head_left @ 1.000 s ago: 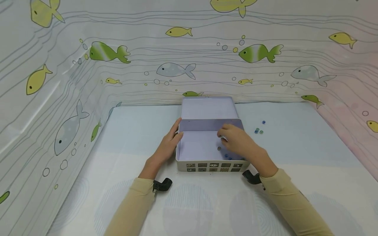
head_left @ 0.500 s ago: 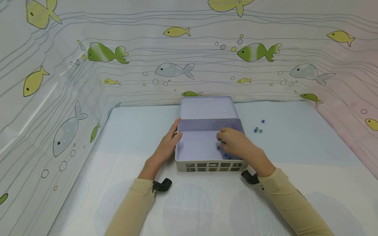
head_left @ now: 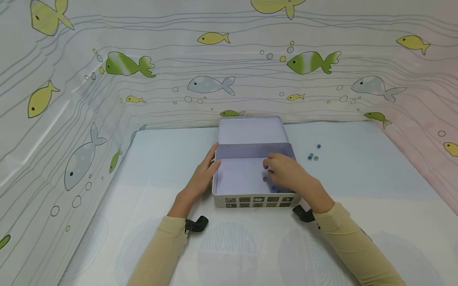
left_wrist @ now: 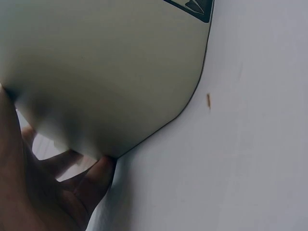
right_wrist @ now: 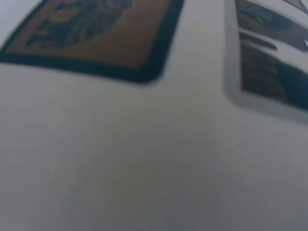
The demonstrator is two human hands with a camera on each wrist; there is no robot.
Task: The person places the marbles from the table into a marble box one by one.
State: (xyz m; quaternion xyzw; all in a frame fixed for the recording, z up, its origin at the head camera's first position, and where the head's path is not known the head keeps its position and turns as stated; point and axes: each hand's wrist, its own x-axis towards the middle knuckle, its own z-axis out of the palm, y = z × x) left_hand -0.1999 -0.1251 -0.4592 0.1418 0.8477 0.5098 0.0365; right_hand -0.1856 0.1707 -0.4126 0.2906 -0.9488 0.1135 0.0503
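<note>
An open shallow tin box, pale lilac inside, stands mid-table with its lid tilted back. My left hand grips its left wall, thumb over the rim; in the left wrist view the fingertips press the box's side. My right hand is inside the box at the right, fingers curled around a small glass marble that is mostly hidden now. Under it on the box floor lie a greyish marble and blue marbles. The right wrist view has only the box's printed outside.
To the right of the box, several blue and green marbles lie loose on the pale tabletop. A fish-printed sheet rises behind and at both sides. Black wrist cameras sit at both cuffs.
My right hand has shifted very slightly inside the box, and the greenish marble seen between its fingers earlier is now hidden. The left hand keeps its grip on the box.
</note>
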